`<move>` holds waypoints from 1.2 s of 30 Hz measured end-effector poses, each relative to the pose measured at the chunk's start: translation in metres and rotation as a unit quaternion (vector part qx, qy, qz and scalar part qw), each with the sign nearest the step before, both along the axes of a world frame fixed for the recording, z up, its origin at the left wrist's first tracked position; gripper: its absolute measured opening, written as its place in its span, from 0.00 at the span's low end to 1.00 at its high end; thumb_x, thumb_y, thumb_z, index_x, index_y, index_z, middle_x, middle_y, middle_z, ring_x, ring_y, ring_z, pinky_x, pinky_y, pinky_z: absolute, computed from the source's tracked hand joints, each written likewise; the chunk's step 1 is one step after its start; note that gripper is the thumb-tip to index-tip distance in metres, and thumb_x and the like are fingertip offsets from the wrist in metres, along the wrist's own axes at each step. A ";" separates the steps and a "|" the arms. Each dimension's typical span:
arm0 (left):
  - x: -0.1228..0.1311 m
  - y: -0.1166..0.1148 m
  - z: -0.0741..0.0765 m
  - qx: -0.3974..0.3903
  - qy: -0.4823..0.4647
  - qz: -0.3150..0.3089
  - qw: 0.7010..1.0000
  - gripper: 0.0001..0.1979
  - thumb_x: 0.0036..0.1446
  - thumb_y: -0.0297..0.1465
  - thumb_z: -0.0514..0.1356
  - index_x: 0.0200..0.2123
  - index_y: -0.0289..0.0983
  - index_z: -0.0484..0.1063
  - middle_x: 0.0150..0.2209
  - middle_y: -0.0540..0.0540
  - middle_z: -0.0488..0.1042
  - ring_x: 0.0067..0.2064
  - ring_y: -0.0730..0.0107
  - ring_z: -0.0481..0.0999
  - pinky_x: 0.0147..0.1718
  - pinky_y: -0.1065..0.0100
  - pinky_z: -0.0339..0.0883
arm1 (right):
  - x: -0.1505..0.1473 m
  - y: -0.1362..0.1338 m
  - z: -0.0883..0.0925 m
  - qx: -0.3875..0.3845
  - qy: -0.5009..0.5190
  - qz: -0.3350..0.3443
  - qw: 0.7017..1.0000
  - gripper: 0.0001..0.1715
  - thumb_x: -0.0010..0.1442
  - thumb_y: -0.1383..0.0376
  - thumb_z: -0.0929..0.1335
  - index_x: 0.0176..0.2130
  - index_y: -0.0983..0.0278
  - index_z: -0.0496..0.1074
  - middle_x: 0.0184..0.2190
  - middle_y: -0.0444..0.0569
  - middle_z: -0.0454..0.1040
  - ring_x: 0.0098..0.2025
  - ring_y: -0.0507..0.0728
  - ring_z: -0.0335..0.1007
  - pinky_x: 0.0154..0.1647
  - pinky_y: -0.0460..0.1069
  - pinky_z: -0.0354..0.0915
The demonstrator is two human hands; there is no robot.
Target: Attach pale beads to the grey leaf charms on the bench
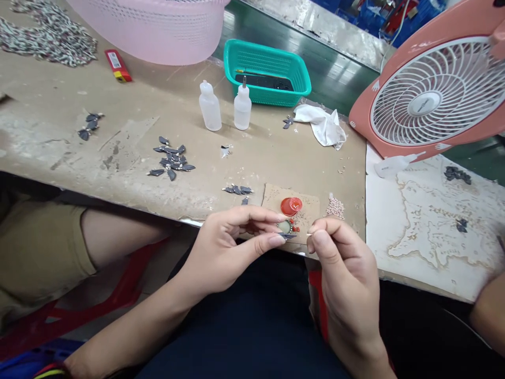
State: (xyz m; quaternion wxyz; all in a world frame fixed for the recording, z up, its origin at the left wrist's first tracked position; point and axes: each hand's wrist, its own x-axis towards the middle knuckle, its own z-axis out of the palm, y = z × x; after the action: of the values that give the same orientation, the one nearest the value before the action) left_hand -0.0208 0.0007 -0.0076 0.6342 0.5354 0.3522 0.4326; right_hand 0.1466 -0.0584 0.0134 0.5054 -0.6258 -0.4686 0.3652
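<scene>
My left hand (240, 239) pinches a small dark grey wing-shaped piece (289, 236) between thumb and fingers, at the table's front edge. Just right of it, my right hand (341, 252) is closed in a pinch on a tiny pale sliver (309, 235), whose kind is too small to make out. Beyond the fingertips lies a bottle cap (284, 227) with a pale inside, and small red bits (295, 229) sit beside it. A red cup-shaped cap (291, 206) rests on a piece of cardboard (272, 196). Tiny pinkish beads (335, 207) are heaped to the right.
More grey pieces (173, 160) lie leftward. Two squeeze bottles (211, 108) stand before a green basket (268, 97). Behind are a pink basket (158, 31) and a red box (117, 66). A white cloth (323, 125) and pink fan (426, 105) are at right. Other people sit on both sides.
</scene>
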 end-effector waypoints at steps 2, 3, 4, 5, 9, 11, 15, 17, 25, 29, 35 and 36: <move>0.002 -0.003 0.002 0.010 0.002 -0.012 1.000 0.15 0.55 0.22 0.69 0.44 0.44 0.80 0.35 0.53 0.83 0.36 0.76 0.83 0.37 0.81 0.77 | -0.004 -0.004 0.002 0.012 -0.024 0.001 1.000 0.07 0.66 0.60 0.66 0.36 0.59 0.72 0.28 0.41 0.66 0.30 0.51 0.62 0.30 0.47 0.60; 0.003 -0.004 0.003 0.016 0.003 -0.015 1.000 0.16 0.55 0.22 0.69 0.45 0.44 0.79 0.34 0.53 0.83 0.36 0.76 0.83 0.38 0.82 0.76 | -0.005 -0.005 0.003 0.020 -0.034 0.001 0.999 0.07 0.66 0.61 0.66 0.36 0.59 0.72 0.28 0.41 0.66 0.29 0.51 0.61 0.30 0.47 0.60; 0.003 -0.005 0.004 0.022 0.003 -0.017 1.000 0.17 0.55 0.22 0.69 0.45 0.44 0.79 0.34 0.53 0.83 0.36 0.76 0.83 0.38 0.82 0.76 | -0.005 -0.006 0.004 0.029 -0.042 0.002 0.999 0.07 0.66 0.61 0.66 0.35 0.59 0.72 0.28 0.41 0.66 0.29 0.51 0.61 0.30 0.47 0.60; 0.004 -0.006 0.005 0.029 0.004 -0.016 0.999 0.16 0.54 0.21 0.69 0.45 0.44 0.79 0.35 0.53 0.83 0.36 0.76 0.83 0.38 0.82 0.76 | -0.005 -0.007 0.004 0.035 -0.048 0.004 0.998 0.08 0.66 0.61 0.66 0.34 0.59 0.71 0.28 0.41 0.65 0.29 0.51 0.61 0.30 0.47 0.59; 0.008 -0.010 0.008 0.047 0.010 -0.009 0.999 0.16 0.54 0.21 0.69 0.44 0.43 0.79 0.36 0.52 0.83 0.36 0.74 0.83 0.38 0.79 0.78 | -0.003 -0.009 0.006 0.038 -0.073 0.028 0.996 0.07 0.66 0.63 0.66 0.35 0.58 0.72 0.29 0.42 0.66 0.30 0.51 0.61 0.30 0.48 0.59; 0.009 -0.012 0.009 0.053 0.016 -0.005 0.998 0.15 0.54 0.21 0.69 0.43 0.43 0.80 0.37 0.52 0.83 0.36 0.74 0.82 0.38 0.78 0.78 | -0.002 -0.010 0.006 0.042 -0.087 0.035 0.995 0.06 0.66 0.64 0.66 0.36 0.58 0.72 0.30 0.41 0.66 0.31 0.51 0.62 0.31 0.48 0.59; 0.010 -0.015 0.008 0.064 0.029 0.005 0.998 0.14 0.54 0.22 0.69 0.42 0.42 0.80 0.36 0.50 0.83 0.36 0.72 0.82 0.37 0.75 0.78 | 0.000 -0.012 0.005 0.054 -0.119 0.043 0.991 0.05 0.66 0.66 0.67 0.37 0.57 0.72 0.30 0.41 0.66 0.32 0.50 0.62 0.30 0.48 0.59; 0.010 -0.016 0.008 0.068 0.034 0.012 0.997 0.13 0.53 0.23 0.69 0.42 0.41 0.80 0.36 0.49 0.83 0.36 0.70 0.82 0.37 0.73 0.78 | 0.000 -0.013 0.005 0.057 -0.129 0.047 0.989 0.05 0.66 0.66 0.67 0.37 0.57 0.72 0.30 0.41 0.65 0.31 0.50 0.62 0.30 0.48 0.58; 0.012 -0.017 0.007 0.063 0.022 0.023 0.997 0.12 0.52 0.22 0.70 0.40 0.41 0.80 0.36 0.50 0.83 0.36 0.71 0.82 0.37 0.75 0.78 | 0.002 -0.014 0.007 0.055 -0.170 0.053 0.982 0.05 0.65 0.67 0.67 0.36 0.58 0.71 0.29 0.40 0.64 0.30 0.50 0.60 0.29 0.48 0.57; 0.011 -0.018 0.006 0.071 0.028 0.028 0.997 0.13 0.53 0.22 0.69 0.40 0.41 0.80 0.36 0.50 0.83 0.36 0.70 0.82 0.38 0.73 0.79 | 0.003 -0.014 0.008 0.054 -0.188 0.060 0.979 0.05 0.65 0.66 0.67 0.35 0.58 0.71 0.29 0.40 0.65 0.30 0.50 0.61 0.29 0.48 0.57; 0.010 -0.019 0.005 0.091 0.051 0.030 0.994 0.12 0.54 0.22 0.69 0.41 0.41 0.78 0.36 0.49 0.82 0.36 0.68 0.82 0.39 0.68 0.80 | 0.004 -0.013 0.007 0.057 -0.204 0.066 0.975 0.05 0.65 0.66 0.67 0.35 0.59 0.72 0.28 0.41 0.67 0.28 0.51 0.60 0.27 0.48 0.57; 0.010 -0.019 0.005 0.101 0.052 0.028 0.993 0.12 0.54 0.22 0.68 0.41 0.41 0.78 0.36 0.50 0.81 0.36 0.69 0.82 0.39 0.69 0.79 | 0.004 -0.013 0.007 0.055 -0.205 0.068 0.975 0.05 0.65 0.66 0.67 0.34 0.59 0.72 0.28 0.41 0.67 0.28 0.51 0.60 0.27 0.48 0.57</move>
State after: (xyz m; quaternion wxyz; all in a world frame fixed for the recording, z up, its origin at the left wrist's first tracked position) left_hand -0.0109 -0.0184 -0.0027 0.5448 0.6085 0.3544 0.4553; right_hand 0.1507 -0.0717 0.0202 0.4065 -0.6252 -0.6229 0.2362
